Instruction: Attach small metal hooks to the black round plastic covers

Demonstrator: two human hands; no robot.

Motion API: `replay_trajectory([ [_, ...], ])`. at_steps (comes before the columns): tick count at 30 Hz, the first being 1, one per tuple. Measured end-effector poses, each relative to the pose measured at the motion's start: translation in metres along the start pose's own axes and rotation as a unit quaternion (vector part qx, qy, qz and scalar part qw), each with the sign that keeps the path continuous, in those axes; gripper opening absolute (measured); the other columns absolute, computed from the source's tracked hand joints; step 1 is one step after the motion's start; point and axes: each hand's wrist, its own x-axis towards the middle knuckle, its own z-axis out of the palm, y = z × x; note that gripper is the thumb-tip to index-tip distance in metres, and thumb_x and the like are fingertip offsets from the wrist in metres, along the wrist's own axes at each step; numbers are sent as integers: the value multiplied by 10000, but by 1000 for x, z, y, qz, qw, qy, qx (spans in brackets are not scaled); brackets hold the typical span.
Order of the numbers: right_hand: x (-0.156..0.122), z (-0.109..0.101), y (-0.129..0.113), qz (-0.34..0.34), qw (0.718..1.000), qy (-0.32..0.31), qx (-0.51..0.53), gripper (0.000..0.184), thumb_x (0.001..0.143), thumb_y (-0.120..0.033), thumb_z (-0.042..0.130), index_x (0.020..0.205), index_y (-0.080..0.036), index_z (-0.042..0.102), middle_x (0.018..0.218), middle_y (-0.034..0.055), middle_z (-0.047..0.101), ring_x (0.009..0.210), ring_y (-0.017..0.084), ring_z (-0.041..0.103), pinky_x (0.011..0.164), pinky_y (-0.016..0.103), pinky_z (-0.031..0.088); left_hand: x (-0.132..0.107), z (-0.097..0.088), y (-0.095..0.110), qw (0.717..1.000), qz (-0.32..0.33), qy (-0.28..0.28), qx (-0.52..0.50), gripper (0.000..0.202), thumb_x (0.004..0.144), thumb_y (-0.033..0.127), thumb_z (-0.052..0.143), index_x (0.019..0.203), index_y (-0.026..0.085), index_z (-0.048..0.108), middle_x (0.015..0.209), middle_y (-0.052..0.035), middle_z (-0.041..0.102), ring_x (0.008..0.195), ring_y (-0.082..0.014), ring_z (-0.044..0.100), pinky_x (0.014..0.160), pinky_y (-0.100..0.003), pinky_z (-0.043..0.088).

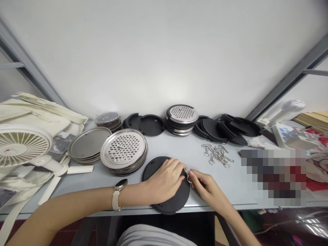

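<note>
A round black plastic disc (170, 205) lies at the front edge of the table. My left hand (165, 177) rests across it, its fingers closed over the disc near the right rim. At that rim, my right hand (205, 186) pinches a small metal ring clip (189, 178) between thumb and index finger; the clip touches the disc's edge by my left fingertips. My left palm hides the middle of the disc. Just beyond my right hand is a loose heap of similar metal ring clips (217, 153).
Stacked perforated grater plates (124, 148) and plain metal lids (89, 141) stand to the left. Along the wall are a black-rimmed grater stack (183, 114) and black discs (215, 130). A white fan (20, 147) is far left; a blurred-out patch (276, 177) is right.
</note>
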Motion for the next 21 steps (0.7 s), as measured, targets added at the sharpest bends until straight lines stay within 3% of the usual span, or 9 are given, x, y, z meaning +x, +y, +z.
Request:
replay_trajectory([
  [8,0,-1,-2,-7,1000,-12,-14,371,1006,-392,324,685,-209,352,635,-40,379,594,128,367,565,238,309,-1,-5,2,1000,-24,-5,9,110,941,182,415,1019,162,491,1039,-79,490,951,-215,479,873,-382,439],
  [21,0,2,1,-30,999,4,-31,368,1004,-359,336,671,-204,356,613,-40,391,565,118,366,547,222,327,-2,-7,3,1000,22,-8,7,121,942,138,406,1028,158,489,1022,-66,532,958,-202,484,888,-345,409],
])
